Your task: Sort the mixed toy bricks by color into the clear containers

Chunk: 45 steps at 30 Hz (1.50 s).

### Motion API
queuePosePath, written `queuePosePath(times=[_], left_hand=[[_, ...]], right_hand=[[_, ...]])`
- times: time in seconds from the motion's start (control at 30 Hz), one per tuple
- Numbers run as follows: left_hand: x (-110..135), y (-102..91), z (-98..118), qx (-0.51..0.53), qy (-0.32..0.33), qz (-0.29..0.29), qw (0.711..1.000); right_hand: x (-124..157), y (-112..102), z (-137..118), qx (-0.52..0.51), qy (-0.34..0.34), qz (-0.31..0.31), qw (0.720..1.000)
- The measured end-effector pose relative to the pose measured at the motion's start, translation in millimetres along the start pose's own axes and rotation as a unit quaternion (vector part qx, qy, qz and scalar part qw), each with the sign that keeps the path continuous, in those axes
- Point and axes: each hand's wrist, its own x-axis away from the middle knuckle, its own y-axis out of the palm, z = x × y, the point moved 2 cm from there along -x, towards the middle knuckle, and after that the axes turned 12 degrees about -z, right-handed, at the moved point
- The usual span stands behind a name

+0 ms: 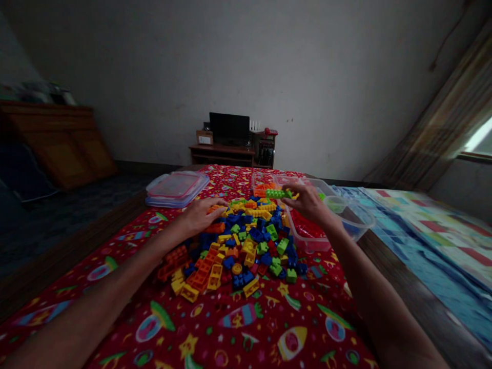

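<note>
A large heap of plastic building bricks [234, 241] in yellow, blue, orange, green and red lies on the red patterned cloth. At the heap's left back edge, my left hand [200, 212] has its finger and thumb around an orange building brick [215, 208]. My right hand [305, 201] is closed on a long green building brick [277, 193], raised over the right back of the heap beside the clear containers. A little yellow shows by its fingers. Red bricks [307, 224] fill the clear plastic box [311, 245] under this hand.
Stacked plastic lids [177, 187] lie at the back left of the cloth [230, 343]. Behind the red-filled box is another with orange bricks [263, 188]. A round clear tub [363, 218] stands to the right. Beyond are a bed [430, 225] and a desk with a monitor [229, 127].
</note>
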Motion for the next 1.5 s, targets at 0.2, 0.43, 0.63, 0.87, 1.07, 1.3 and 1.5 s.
queuePosePath(times=[0.2,0.43,0.63,0.87,1.07,1.3,1.5], left_hand=[[-4.2,-0.6,-27.4,0.032,-0.025,-0.048,0.998],[-5.8,4.4,-35.9,0.038,-0.015,-0.049,0.998],[-4.8,3.0,-35.5,0.025,-0.025,-0.046,0.998],[-6.3,11.0,-39.7,-0.004,0.008,-0.047,0.999],[-8.4,20.1,-46.4,-0.042,0.033,-0.044,0.998],[-9.2,21.1,-50.9,-0.022,0.029,-0.047,0.998],[-8.2,19.7,-46.6,-0.017,0.027,-0.015,0.999]], right_hand=[[-8.9,-34.7,70.7,0.065,0.165,0.041,0.983],[-22.0,-55.3,138.3,0.156,0.302,0.003,0.94],[-30.8,-54.5,163.7,0.096,0.393,-0.007,0.915],[-44.0,-45.5,129.3,0.012,0.314,0.005,0.949],[-37.6,-30.7,56.8,-0.09,0.16,0.017,0.983],[-13.2,-12.7,-35.2,-0.096,-0.019,-0.005,0.995],[-7.6,24.6,-65.0,-0.076,-0.031,-0.11,0.99]])
